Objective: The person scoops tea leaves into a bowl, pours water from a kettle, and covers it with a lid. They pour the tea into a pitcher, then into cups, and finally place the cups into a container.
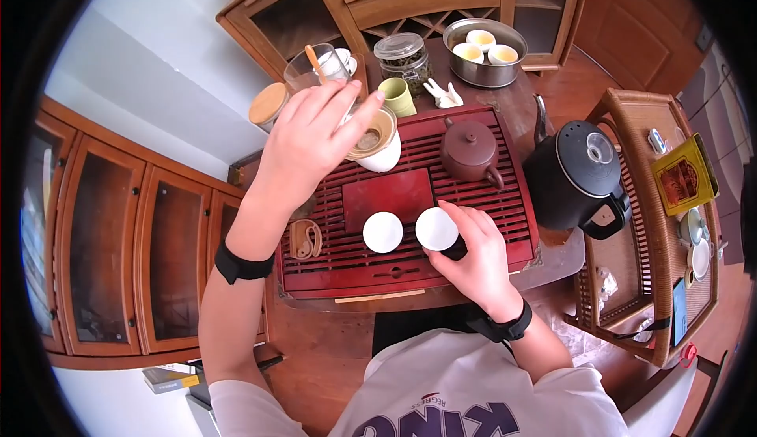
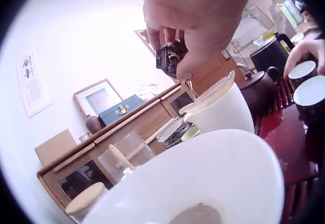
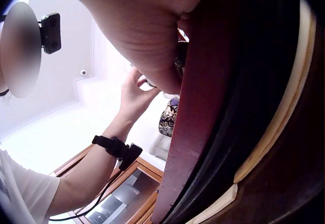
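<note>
My left hand [image 1: 311,141] is raised over the left of the red tea tray [image 1: 505,240]. In the left wrist view its fingers grip a small dark patterned teacup [image 2: 172,56], tipped so a thin stream falls toward a white pitcher [image 2: 223,109]. A strainer [image 1: 382,125] sits in the pitcher's mouth. My right hand [image 1: 477,252] holds a teacup [image 1: 436,229] between thumb and fingers at the tray's front. Just left of it stands another teacup [image 1: 383,233], white inside. A wide white vessel [image 2: 228,168] fills the foreground of the left wrist view.
A brown teapot [image 1: 469,151] stands on the tray, with a black kettle [image 1: 579,173] to its right. Behind are a glass jar [image 1: 402,57], a green cup [image 1: 397,98] and a metal bowl [image 1: 487,76] holding several cups. A rattan cart [image 1: 623,113] stands at right.
</note>
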`<state>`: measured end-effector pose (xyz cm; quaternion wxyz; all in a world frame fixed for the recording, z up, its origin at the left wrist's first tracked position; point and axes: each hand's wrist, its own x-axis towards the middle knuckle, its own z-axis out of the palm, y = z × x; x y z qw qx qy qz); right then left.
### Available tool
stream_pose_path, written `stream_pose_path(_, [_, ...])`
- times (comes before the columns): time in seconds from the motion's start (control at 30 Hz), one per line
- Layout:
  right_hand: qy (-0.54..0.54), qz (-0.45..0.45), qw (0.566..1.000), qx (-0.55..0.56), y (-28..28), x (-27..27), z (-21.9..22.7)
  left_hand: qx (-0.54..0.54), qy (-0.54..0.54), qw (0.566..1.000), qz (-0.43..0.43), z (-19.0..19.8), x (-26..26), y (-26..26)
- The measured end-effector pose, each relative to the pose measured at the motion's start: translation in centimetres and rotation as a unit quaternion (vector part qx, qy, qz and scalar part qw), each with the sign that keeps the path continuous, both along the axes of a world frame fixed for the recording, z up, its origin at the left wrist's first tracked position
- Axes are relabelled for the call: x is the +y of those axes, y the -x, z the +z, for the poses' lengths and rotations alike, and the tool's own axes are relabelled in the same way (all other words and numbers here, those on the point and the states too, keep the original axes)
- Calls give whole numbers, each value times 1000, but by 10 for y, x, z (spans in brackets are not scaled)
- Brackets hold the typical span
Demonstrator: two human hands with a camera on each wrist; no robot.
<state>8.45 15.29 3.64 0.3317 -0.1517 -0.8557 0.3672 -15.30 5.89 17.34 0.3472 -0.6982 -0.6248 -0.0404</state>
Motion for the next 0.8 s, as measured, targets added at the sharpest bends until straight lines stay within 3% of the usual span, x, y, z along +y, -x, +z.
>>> stream_pose_path(0.03, [0,0,1000,-2,0,0,0,47,5,999,-20,1,0,0])
stream_pose_path(0.17, [2,1,1000,-5,0,0,1,68,-3,997,-31,4,-5,-8])
stream_pose_path(0.23, [-1,-1,1000,-3,0,0,0,19,-39,997,69,8,-18,-23])
stream_pose_path(0.27, [2,-1,1000,-7,-1,0,0,15,-37,997,69,4,-24,-31])
stream_pose_path(0.33, [-1,-2,1000,2,0,0,-1,-260,-151,944,138,-4,-37,-48])
stream_pose_path(0.37, [-3,-2,1000,-1,0,0,-1,-262,-150,943,139,-9,-45,-53])
stream_pose_path(0.43, [-4,-2,1000,-2,0,0,0,-525,-186,818,143,-21,-62,-61])
stream_pose_path(0.53, [-7,-2,1000,-2,1,0,-2,-571,-181,777,193,-50,-90,-77])
stream_pose_path(0.6, [-8,-1,1000,-2,2,-1,-3,-547,-166,785,237,-70,-101,-94])
stream_pose_path(0.67, [-12,-5,1000,7,3,-1,-3,-635,-178,713,238,-89,-106,-109])
stream_pose_path(0.77, [-9,-7,1000,-11,2,-1,1,-645,-175,702,248,-110,-109,-113])
stream_pose_path(0.8, [-11,-4,1000,-14,2,0,0,-589,-181,749,246,-116,-109,-113])
